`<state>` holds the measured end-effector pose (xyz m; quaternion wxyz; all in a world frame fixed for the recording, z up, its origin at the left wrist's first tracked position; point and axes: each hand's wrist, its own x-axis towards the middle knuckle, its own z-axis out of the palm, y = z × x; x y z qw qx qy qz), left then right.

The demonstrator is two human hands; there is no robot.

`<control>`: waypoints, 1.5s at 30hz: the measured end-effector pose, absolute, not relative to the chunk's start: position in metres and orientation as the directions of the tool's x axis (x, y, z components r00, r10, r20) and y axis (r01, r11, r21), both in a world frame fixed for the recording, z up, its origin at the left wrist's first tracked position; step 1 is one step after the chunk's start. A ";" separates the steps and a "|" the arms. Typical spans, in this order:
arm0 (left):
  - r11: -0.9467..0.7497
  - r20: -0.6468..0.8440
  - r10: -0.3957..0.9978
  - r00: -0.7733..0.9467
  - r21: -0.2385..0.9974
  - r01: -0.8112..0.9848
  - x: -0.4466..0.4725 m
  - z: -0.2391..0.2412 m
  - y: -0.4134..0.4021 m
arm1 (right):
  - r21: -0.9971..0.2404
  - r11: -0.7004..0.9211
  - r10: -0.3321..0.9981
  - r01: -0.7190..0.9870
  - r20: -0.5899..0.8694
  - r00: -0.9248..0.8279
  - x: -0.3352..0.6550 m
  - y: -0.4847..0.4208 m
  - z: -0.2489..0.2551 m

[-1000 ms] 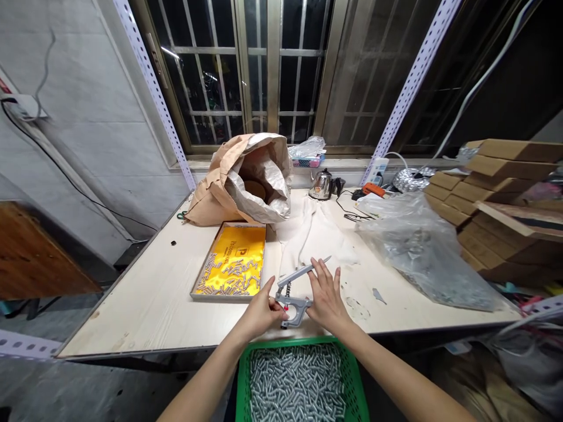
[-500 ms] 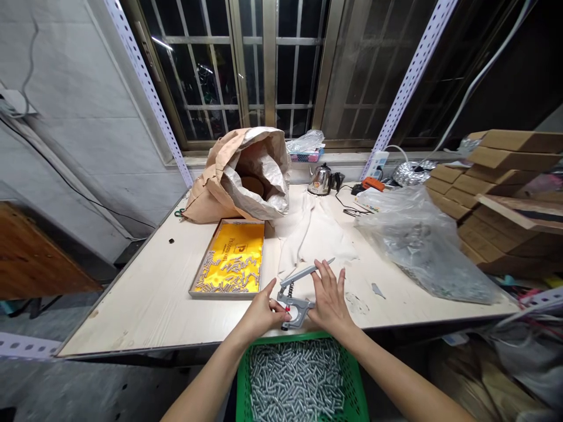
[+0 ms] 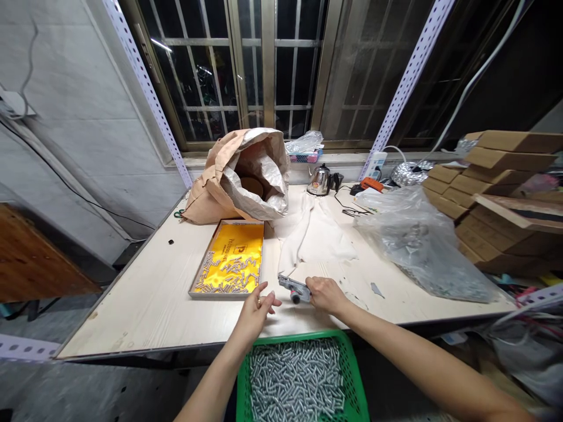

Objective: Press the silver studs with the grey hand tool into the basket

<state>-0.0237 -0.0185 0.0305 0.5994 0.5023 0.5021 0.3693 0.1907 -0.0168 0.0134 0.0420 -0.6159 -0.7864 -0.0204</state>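
Observation:
My right hand (image 3: 324, 294) is closed around the handle of a small grey hand press tool (image 3: 294, 288), which lies low on the pale table (image 3: 145, 305) near its front edge. My left hand (image 3: 257, 307) hovers just left of the tool, fingers apart and holding nothing. Left of the hands sits a shallow tray with a yellow liner (image 3: 232, 264) scattered with several small metal pieces. Below the table edge, a green basket (image 3: 352, 375) is filled with small silver cylinders.
A crumpled brown paper sack (image 3: 240, 176) stands behind the tray. A white cloth (image 3: 314, 234) lies mid-table, a clear plastic bag of metal parts (image 3: 422, 246) to the right, stacked cardboard boxes (image 3: 497, 193) beyond it. A kettle (image 3: 319, 180) and cables sit by the barred window.
The press tool's lever has gone from raised to flat. My right hand has closed over the tool. My left hand has let go and moved slightly left, fingers spread.

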 end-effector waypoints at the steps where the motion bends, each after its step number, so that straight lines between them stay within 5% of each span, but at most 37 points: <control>1: 0.234 -0.242 0.945 0.220 0.970 0.062 -0.022 0.031 -0.019 | -0.012 0.252 0.965 0.968 0.075 -0.250 0.190 -0.014 0.014; 7: 0.327 -0.340 0.890 0.305 0.940 0.096 -0.014 0.031 -0.026 | 0.002 0.265 0.952 0.964 0.157 -0.262 0.180 -0.007 0.034; 12: 0.297 -0.322 0.911 0.260 0.946 0.131 -0.013 0.023 -0.032 | -0.068 0.319 0.872 0.945 0.413 -0.265 0.174 -0.017 0.043; 19: -0.097 0.010 0.976 0.219 0.917 0.388 -0.034 0.047 -0.058 | -0.032 0.252 0.831 0.967 0.518 -0.200 0.181 -0.046 0.028; 25: -0.198 -0.117 0.860 0.497 0.820 0.537 -0.063 0.056 -0.068 | -0.034 0.189 0.846 0.981 0.512 -0.146 0.212 -0.067 -0.001; 31: -0.084 -0.036 0.990 0.134 0.615 0.784 -0.036 0.046 0.072 | -0.028 0.163 0.837 0.986 0.533 -0.124 0.216 -0.078 -0.020; 36: -0.033 -0.103 0.988 0.114 0.581 0.813 -0.012 0.031 0.155 | -0.045 0.148 0.834 0.988 0.543 -0.100 0.222 -0.078 -0.029; 45: -0.009 -0.109 0.991 0.084 0.556 0.831 -0.027 0.009 0.165 | -0.101 0.150 0.849 0.984 0.524 -0.075 0.225 -0.071 -0.048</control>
